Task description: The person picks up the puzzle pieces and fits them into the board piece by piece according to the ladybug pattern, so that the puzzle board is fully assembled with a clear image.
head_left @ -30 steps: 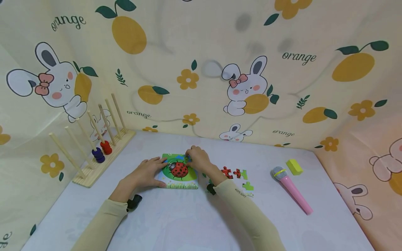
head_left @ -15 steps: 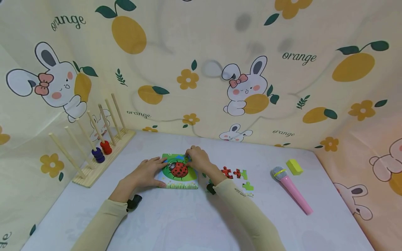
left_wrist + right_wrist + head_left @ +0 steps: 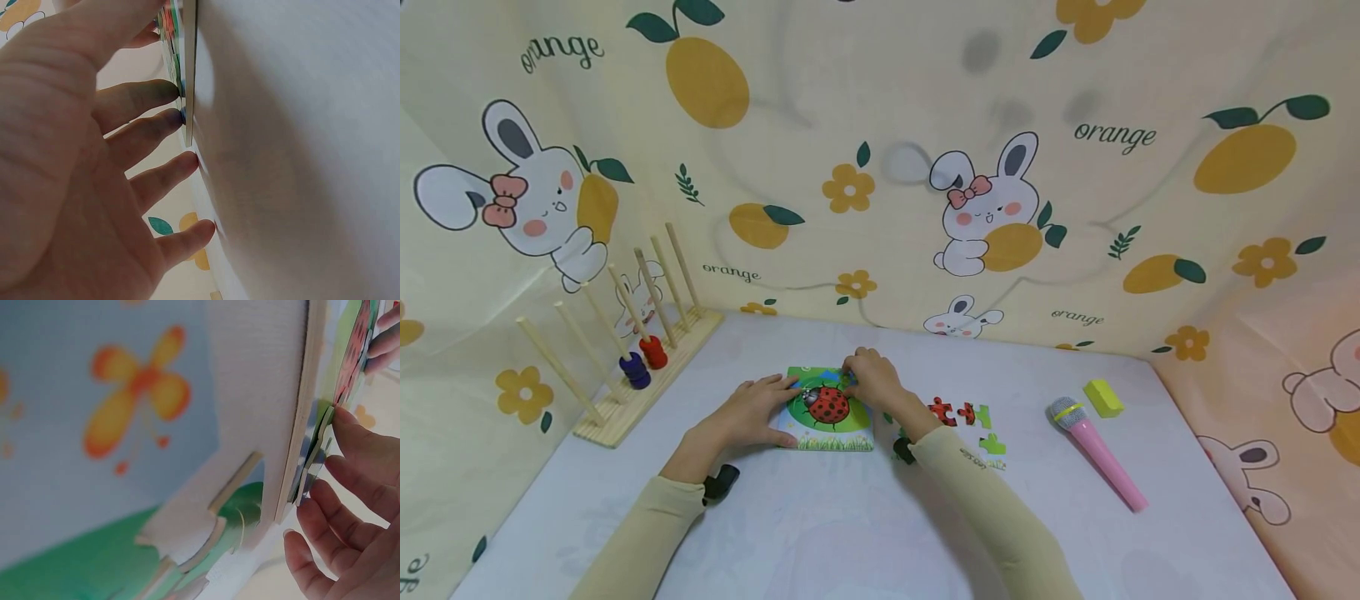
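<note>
A square ladybug jigsaw board (image 3: pixel 835 442) lies flat at the middle of the table. My left hand (image 3: pixel 747 412) rests at its left edge with spread, fairly straight fingers; in the left wrist view, two fingertips touch the board's face while the others lie beyond its edge. Over the upper right corner, my right hand (image 3: pixel 874 379) pinches a green jigsaw piece (image 3: pixel 317 447) between thumb and fingers. That piece sits slightly raised and tilted against the board in the right wrist view. Most of it is hidden by the hand in the head view.
Several loose jigsaw pieces (image 3: pixel 942 412) lie right of the board, partly behind my right forearm. Farther right are a pink toy microphone (image 3: pixel 1101 458) and a yellow-green block (image 3: pixel 1103 399). A wooden peg rack (image 3: pixel 598 431) with purple and red beads stands at left. Patterned cloth backs the table.
</note>
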`<state>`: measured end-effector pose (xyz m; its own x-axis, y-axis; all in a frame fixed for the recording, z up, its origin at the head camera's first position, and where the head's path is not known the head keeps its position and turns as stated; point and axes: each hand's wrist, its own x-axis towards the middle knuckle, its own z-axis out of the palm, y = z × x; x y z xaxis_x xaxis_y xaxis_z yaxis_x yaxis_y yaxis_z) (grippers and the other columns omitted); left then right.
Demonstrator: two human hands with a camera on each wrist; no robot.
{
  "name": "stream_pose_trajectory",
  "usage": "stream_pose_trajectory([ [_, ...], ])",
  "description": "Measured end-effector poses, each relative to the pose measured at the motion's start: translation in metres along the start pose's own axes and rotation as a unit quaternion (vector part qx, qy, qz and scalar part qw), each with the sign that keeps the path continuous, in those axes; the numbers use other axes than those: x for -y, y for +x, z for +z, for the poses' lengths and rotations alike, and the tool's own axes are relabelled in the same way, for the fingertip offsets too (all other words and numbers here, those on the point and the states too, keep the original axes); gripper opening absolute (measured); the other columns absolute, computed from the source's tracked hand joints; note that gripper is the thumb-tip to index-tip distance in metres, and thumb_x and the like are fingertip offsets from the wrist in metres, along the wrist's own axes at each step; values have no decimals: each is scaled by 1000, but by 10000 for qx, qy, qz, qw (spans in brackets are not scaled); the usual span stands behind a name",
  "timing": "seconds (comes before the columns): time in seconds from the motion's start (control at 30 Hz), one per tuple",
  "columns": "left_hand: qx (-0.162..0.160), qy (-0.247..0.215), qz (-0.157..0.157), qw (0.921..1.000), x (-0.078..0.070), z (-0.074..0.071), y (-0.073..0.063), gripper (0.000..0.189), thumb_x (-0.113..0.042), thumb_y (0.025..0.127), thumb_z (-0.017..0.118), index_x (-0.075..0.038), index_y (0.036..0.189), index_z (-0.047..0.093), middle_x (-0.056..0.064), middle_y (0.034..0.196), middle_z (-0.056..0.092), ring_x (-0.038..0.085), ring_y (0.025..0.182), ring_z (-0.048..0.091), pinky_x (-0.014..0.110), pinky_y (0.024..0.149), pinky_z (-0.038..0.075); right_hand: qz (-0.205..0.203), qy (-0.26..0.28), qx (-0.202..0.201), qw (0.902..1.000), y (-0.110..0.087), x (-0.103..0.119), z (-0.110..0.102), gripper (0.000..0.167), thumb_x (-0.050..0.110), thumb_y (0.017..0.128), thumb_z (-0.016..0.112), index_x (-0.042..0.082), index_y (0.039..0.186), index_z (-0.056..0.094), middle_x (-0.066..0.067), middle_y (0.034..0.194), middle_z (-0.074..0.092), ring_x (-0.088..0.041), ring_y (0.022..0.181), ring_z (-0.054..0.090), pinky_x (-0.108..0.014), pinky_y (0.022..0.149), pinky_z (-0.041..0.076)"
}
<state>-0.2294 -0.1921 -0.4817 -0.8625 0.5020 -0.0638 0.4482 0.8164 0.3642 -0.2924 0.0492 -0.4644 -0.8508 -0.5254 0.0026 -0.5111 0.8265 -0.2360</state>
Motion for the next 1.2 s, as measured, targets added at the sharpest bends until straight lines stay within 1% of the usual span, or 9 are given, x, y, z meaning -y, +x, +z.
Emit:
stream_pose_trajectory([
  [0.3, 32, -33, -54, 10000, 0, -1, 0, 92, -57, 75, 81, -6, 145, 52, 15, 156, 39, 42, 145, 29, 70, 109, 24, 2, -55, -9, 10000, 1, 1, 0, 34, 25, 83, 83, 9, 110, 73, -7, 101, 62, -24, 95, 57, -39, 77, 51],
  [0.43, 42, -23, -40, 10000, 0, -1, 1, 91, -57, 75, 81, -6, 145, 52, 16, 156, 39, 42, 144, 30, 70, 109, 25, -22, 43, -32, 10000, 1, -1, 0, 35, 25, 83, 82, 8, 113, 73, -7, 101, 62, -24, 95, 56, -38, 77, 50],
  [0.63, 47, 8, -54, 10000, 0, -1, 1, 92, -57, 75, 81, -6, 145, 52, 15, 156, 39, 42, 145, 30, 70, 109, 25, -135, 197, -105, 9997, -2, -7, -6, 37, 24, 86, 80, 5, 117, 72, -9, 106, 63, -26, 99, 58, -44, 81, 51],
  [0.7, 45, 4, -63, 10000, 0, 0, 1, 92, -57, 74, 81, -6, 145, 52, 15, 156, 38, 42, 145, 29, 70, 109, 25, -181, 192, 78, 9996, -5, -9, -10, 38, 25, 89, 78, 5, 120, 70, -10, 113, 63, -28, 106, 59, -48, 87, 50],
  [0.77, 39, -1, -68, 10000, 0, 0, 1, 92, -57, 74, 81, -6, 145, 52, 15, 156, 38, 42, 145, 29, 70, 109, 24, -229, 169, 334, 9990, -8, -11, -14, 39, 26, 91, 74, 6, 124, 68, -13, 126, 61, -31, 117, 57, -53, 93, 47],
  [0.87, 26, 28, -58, 10000, 0, 0, 1, 92, -58, 74, 81, -6, 145, 52, 15, 156, 38, 42, 145, 29, 70, 110, 25, -261, 68, 752, 9968, -15, -14, -20, 46, 30, 93, 71, 8, 132, 63, -15, 145, 51, -33, 133, 48, -59, 102, 40],
  [0.93, 16, 41, -54, 10000, 0, 1, 1, 93, -58, 74, 81, -7, 145, 52, 15, 156, 38, 41, 145, 30, 70, 109, 25, -280, -120, 949, 9950, -20, -14, -22, 52, 34, 94, 70, 9, 138, 58, -14, 153, 43, -31, 141, 40, -60, 105, 37],
  [1.07, 10, 35, -48, 10000, 0, 0, 1, 93, -59, 74, 81, -7, 145, 52, 15, 156, 39, 42, 144, 30, 70, 109, 25, -413, -485, 1277, 9898, -32, -12, -23, 65, 43, 95, 66, 10, 148, 49, -10, 160, 32, -28, 148, 28, -62, 110, 32],
  [1.2, -2, 18, -20, 10000, 0, 0, 1, 93, -59, 74, 81, -6, 145, 52, 15, 156, 39, 42, 144, 30, 70, 109, 25, -645, -519, 1442, 9861, -42, -7, -21, 72, 49, 96, 62, 8, 152, 42, -10, 163, 25, -31, 150, 22, -68, 111, 25],
])
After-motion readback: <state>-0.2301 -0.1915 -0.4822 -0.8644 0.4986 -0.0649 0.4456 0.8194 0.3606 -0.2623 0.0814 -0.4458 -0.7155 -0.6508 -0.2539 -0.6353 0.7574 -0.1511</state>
